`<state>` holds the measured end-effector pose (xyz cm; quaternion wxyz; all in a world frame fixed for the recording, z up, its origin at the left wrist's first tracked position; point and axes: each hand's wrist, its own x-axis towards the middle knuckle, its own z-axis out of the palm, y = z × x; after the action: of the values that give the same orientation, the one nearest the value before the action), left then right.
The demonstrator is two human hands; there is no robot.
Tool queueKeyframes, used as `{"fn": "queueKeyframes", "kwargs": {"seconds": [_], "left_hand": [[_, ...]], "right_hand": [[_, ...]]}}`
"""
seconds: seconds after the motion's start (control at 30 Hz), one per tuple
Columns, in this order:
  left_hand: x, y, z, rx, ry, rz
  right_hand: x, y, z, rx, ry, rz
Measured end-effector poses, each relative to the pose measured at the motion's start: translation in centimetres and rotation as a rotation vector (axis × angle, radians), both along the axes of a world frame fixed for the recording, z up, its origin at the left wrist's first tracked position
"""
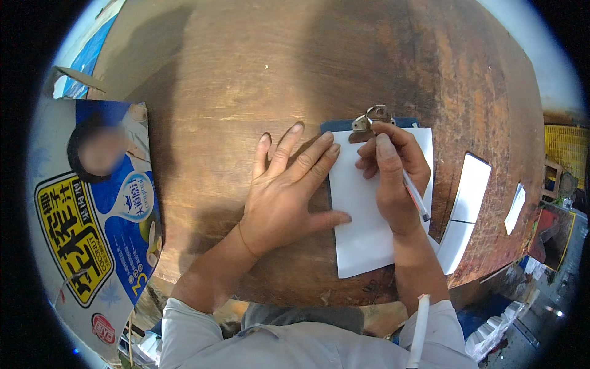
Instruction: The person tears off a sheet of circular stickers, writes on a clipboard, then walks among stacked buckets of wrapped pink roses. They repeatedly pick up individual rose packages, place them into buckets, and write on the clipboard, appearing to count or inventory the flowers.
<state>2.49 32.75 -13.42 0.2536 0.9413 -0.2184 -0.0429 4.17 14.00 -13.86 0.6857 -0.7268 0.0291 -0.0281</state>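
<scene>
Carton [138, 215]: printed cardboard.
Left hand [276, 206]: flat, fingers partly spread, thumb over sheet [362, 249].
Clipboard [402, 122]: dark blue, metal clip [357, 136]; smooth white rectangular sheet on it.
Right hand [396, 169]: fingers clamped on slim pen [416, 200], above sheet.
White strip [473, 184]: long, dark crossline.
Worktop [227, 74]: brown wood, worn, streaky.
Room: yellow crate [566, 150], far right.

A broad way lies open over the table [246, 67] across the upper middle of the frame, above the metal clip [362, 136]. The printed carton [89, 237] blocks the left side, the left hand [289, 190] and right hand [393, 172] crowd the centre, and only a narrow lane parts the white strip [470, 187] from the small slip [515, 210] at right.
</scene>
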Motion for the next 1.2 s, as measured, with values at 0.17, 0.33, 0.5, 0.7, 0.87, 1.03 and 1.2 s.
{"fn": "queueKeyframes", "kwargs": {"seconds": [0.17, 0.33, 0.5, 0.7, 0.87, 1.03, 1.2], "left_hand": [[0.1, 0.1, -0.9, -0.022, -0.101, 0.035], [0.3, 0.0, -1.1, -0.090, -0.163, 0.089], [0.5, 0.1, -0.9, -0.117, -0.151, 0.105], [0.5, 0.0, -1.0, -0.125, -0.148, 0.116], [0.5, 0.0, -1.0, -0.136, -0.137, 0.121], [0.5, -0.1, -1.0, -0.139, -0.147, 0.120], [0.5, -0.1, -1.0, -0.142, -0.140, 0.121]], "right_hand": [[-0.6, 0.8, 0.1, -0.126, -0.039, 0.028], [-0.7, 1.2, -0.6, -0.295, -0.161, -0.006], [-0.7, 1.1, -0.7, -0.324, -0.244, 0.035], [-0.5, 1.2, -0.6, -0.393, -0.251, 0.060], [-0.5, 1.2, -0.6, -0.370, -0.238, 0.087], [-0.4, 1.4, -0.7, -0.431, -0.253, 0.073], [-0.3, 1.4, -0.7, -0.466, -0.259, 0.076]]}}
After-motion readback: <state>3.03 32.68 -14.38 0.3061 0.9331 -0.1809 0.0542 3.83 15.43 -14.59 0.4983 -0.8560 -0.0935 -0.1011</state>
